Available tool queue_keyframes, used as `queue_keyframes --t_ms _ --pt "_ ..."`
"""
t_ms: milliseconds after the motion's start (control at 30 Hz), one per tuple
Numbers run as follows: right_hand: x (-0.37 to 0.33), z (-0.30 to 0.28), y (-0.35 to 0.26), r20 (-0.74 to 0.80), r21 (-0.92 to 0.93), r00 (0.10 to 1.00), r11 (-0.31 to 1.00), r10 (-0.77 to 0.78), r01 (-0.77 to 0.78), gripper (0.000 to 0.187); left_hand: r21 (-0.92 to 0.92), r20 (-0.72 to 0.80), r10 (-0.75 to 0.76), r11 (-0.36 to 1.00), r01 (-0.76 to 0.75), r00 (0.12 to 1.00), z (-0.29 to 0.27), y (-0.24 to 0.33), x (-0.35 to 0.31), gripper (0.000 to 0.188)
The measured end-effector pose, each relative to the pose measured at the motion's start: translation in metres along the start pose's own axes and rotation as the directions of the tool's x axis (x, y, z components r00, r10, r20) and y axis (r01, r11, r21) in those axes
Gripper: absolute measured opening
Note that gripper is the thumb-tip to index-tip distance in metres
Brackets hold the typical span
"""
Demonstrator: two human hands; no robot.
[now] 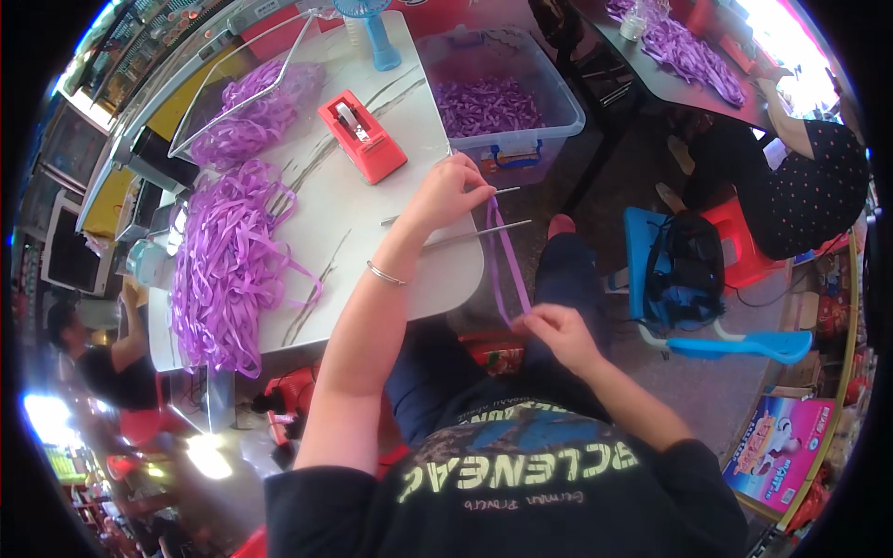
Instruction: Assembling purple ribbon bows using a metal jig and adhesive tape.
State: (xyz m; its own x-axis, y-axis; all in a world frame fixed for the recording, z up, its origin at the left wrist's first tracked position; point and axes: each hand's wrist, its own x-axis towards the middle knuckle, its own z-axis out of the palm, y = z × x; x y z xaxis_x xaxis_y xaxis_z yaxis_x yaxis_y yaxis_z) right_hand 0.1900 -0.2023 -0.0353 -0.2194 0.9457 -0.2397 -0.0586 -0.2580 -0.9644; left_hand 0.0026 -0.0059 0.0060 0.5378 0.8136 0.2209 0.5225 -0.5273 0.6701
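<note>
The left hand (pixel 448 193) is closed, pinching the upper end of a purple ribbon strip (pixel 507 265) at the near edge of the white desk (pixel 372 251). The right hand (pixel 556 332) is closed on the lower end of the same strip, above the person's lap. The strip runs taut between both hands, just off the desk edge. Two thin metal rods (pixel 470 234) project from the desk beside the left hand. A heap of purple ribbons (pixel 228 265) lies on the desk's left part. A red tape dispenser (pixel 363 136) stands behind, near a clear plastic bin (pixel 498 93) holding more ribbon.
</note>
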Motion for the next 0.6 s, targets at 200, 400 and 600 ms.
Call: queue_keyframes --t_ms 200,400,600 --pt "-0.063 -0.010 0.007 0.156 -0.536 0.945 0.779 -0.288 0.326 0.009 -0.013 0.018 0.029 1.000 -0.029 0.999 -0.001 -0.005 -0.005 0.018" --pt "-0.097 -0.011 0.009 0.159 -0.231 0.987 0.972 0.008 0.030 0.012 0.021 0.005 0.059 0.998 -0.059 0.998 -0.002 -0.002 -0.004 0.018" --pt "-0.102 -0.006 -0.008 0.274 0.061 0.962 0.998 -0.004 -0.013 0.015 0.002 -0.006 0.050 0.999 -0.050 0.999 0.000 -0.006 -0.005 0.019"
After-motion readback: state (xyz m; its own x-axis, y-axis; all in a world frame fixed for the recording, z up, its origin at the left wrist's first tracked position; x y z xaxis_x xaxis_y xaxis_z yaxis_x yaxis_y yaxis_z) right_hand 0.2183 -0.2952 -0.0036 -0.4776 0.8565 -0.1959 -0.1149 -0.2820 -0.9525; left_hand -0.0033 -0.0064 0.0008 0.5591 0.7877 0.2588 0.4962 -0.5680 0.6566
